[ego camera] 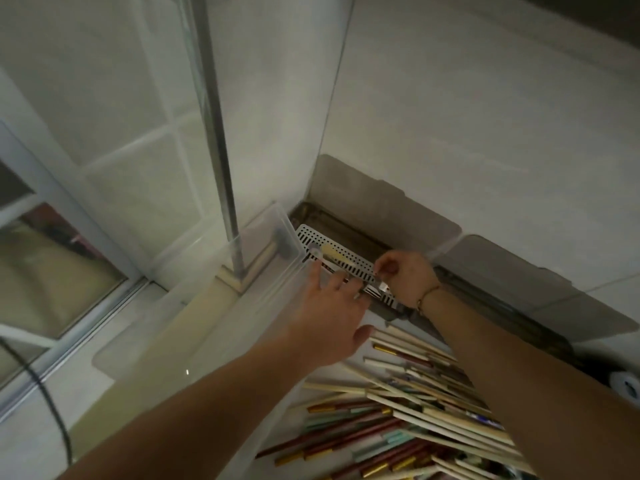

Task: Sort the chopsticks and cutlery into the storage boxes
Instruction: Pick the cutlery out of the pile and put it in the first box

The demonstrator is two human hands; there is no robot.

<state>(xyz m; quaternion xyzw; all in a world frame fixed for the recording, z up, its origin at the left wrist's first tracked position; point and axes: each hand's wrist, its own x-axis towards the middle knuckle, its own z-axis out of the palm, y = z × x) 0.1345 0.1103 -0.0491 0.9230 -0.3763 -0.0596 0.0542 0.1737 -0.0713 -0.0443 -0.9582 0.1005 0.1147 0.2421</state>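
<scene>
A white perforated storage box (pixel 341 255) lies in the corner against the wall, with a pale utensil resting on its far end. My right hand (pixel 403 277) pinches a thin metal cutlery piece (pixel 375 283) over the box. My left hand (pixel 329 318) reaches toward the same spot with fingers spread, its fingertips touching the metal piece. A loose heap of chopsticks (pixel 412 403), beige, red, gold and teal, covers the counter below my arms.
A clear plastic lid or bin (pixel 221 317) leans along the left, next to a metal pipe (pixel 221 168) and tiled wall. Grey open lids (pixel 388 209) rest against the back wall. A window frame (pixel 69 271) and a dark cable (pixel 52 410) are at far left.
</scene>
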